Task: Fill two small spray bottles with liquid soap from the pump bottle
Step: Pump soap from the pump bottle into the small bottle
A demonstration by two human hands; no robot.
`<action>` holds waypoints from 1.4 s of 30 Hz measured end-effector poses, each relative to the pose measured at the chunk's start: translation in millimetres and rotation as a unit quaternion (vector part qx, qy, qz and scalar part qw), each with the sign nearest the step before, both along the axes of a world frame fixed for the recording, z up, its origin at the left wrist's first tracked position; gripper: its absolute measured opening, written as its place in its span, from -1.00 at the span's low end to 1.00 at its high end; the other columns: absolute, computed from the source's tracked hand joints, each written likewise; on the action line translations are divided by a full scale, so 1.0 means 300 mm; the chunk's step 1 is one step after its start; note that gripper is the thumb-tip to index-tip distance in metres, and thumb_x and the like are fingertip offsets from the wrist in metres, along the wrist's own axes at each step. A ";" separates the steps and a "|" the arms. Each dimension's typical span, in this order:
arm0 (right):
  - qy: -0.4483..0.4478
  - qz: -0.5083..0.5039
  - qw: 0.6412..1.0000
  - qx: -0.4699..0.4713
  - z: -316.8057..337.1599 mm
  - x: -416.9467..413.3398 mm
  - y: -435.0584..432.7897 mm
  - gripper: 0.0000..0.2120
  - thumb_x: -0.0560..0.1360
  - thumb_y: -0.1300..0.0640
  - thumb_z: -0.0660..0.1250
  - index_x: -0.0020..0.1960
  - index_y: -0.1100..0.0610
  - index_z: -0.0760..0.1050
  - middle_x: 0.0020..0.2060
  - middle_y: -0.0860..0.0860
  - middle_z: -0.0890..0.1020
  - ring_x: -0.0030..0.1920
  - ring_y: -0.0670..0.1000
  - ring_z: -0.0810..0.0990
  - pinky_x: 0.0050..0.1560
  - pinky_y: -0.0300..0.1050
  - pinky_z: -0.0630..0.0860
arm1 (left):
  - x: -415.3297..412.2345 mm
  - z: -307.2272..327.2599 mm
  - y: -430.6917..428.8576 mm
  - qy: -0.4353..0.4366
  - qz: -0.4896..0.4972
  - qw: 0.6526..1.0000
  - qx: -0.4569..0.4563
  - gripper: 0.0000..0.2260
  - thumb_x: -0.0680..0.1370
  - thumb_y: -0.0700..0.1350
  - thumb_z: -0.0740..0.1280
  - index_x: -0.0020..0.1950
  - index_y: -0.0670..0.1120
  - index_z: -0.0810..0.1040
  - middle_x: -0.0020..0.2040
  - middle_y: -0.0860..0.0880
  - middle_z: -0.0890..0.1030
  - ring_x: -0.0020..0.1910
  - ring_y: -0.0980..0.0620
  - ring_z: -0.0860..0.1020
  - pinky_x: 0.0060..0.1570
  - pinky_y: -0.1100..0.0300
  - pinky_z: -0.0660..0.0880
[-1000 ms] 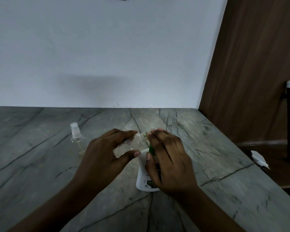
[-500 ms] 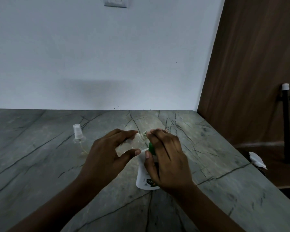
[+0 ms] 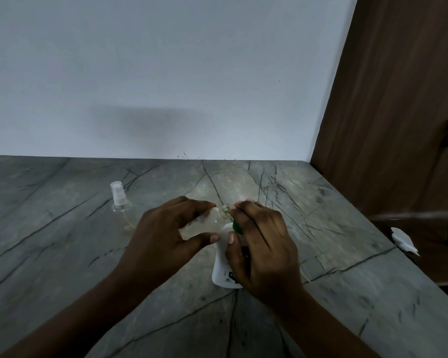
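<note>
Fingers (image 3: 197, 204) of the left hand (image 3: 163, 236) are curled round the small spray bottle (image 3: 207, 223), thumb underneath. The clear bottle is held off the table (image 3: 62, 254) and tipped on its side, open neck pointing right. Right up against that neck comes the right hand (image 3: 263, 244), its fingers bent down over the green pump head (image 3: 236, 226) of the pump bottle (image 3: 221, 270), thumb pressed to the white shoulder. Whether soap is running, I cannot tell; the spout is hidden under the hand. The pump bottle stands upright near the middle of the table, a little towards the right edge.

Over to the left, nearer the far edge, a white spray top (image 3: 117, 193) sits by itself, thin tube trailing towards the near edge, well apart from both hands. Past the right edge, a white paper scrap (image 3: 404, 241) lies on a lower brown surface, beside the wooden panel (image 3: 388, 99).
</note>
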State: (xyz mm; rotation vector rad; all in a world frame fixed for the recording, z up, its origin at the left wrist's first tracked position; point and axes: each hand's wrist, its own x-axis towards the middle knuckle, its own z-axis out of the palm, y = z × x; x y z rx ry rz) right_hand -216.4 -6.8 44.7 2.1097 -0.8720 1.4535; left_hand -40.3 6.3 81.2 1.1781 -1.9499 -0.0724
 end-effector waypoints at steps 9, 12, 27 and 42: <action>0.001 0.000 1.000 0.015 0.031 -0.003 0.006 -0.69 0.48 0.20 0.23 0.10 0.37 0.56 0.03 0.22 0.61 0.12 0.08 0.48 0.27 -0.24 0.31 | -0.011 0.009 0.004 0.007 0.011 1.000 -0.013 -0.59 0.34 0.23 0.32 0.10 0.09 0.58 -0.15 0.23 0.56 -0.13 0.28 0.53 -0.22 0.38 0.50; -0.005 0.001 1.000 0.029 0.042 -0.002 0.012 -0.69 0.48 0.18 0.21 0.14 0.33 0.52 0.06 0.21 0.59 0.13 0.08 0.45 0.25 -0.27 0.30 | -0.013 0.015 0.009 0.004 0.014 1.000 -0.017 -0.61 0.35 0.17 0.39 0.13 0.07 0.58 -0.13 0.24 0.55 -0.09 0.31 0.52 -0.18 0.45 0.45; 0.009 -0.001 1.000 0.001 0.027 0.012 -0.001 -0.66 0.48 0.17 0.22 0.23 0.27 0.38 0.12 0.19 0.54 0.21 0.10 0.43 0.34 -0.14 0.29 | -0.010 0.017 0.018 -0.011 0.011 0.999 -0.029 -0.57 0.38 0.17 0.35 0.18 0.02 0.55 -0.10 0.29 0.48 -0.12 0.35 0.50 -0.19 0.50 0.38; -0.010 -0.001 1.000 -0.005 -0.008 0.010 0.002 -0.72 0.46 0.25 0.24 0.05 0.39 0.59 0.00 0.23 0.64 0.14 0.09 0.52 0.34 -0.17 0.35 | 0.002 -0.010 -0.012 -0.012 -0.009 1.000 -0.009 -0.57 0.33 0.25 0.33 0.12 0.09 0.56 -0.13 0.24 0.56 -0.13 0.23 0.55 -0.15 0.28 0.52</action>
